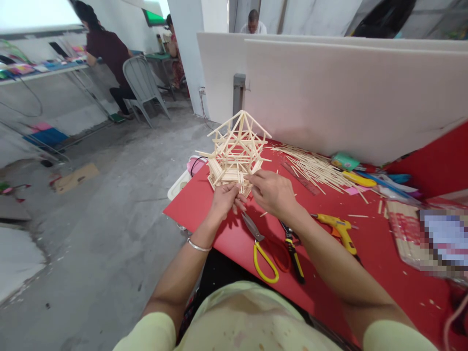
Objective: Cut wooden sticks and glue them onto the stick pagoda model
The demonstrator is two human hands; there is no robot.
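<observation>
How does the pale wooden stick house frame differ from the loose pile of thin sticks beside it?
The house frame stands assembled, upright; the stick pile lies flat, scattered. Left hand and right hand hold the house frame; the stick pile lies untouched. Both are pale wood.

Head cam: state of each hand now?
Left hand: closed on the stick house base.
Right hand: fingertips at the same base; grip cannot be told.
</observation>
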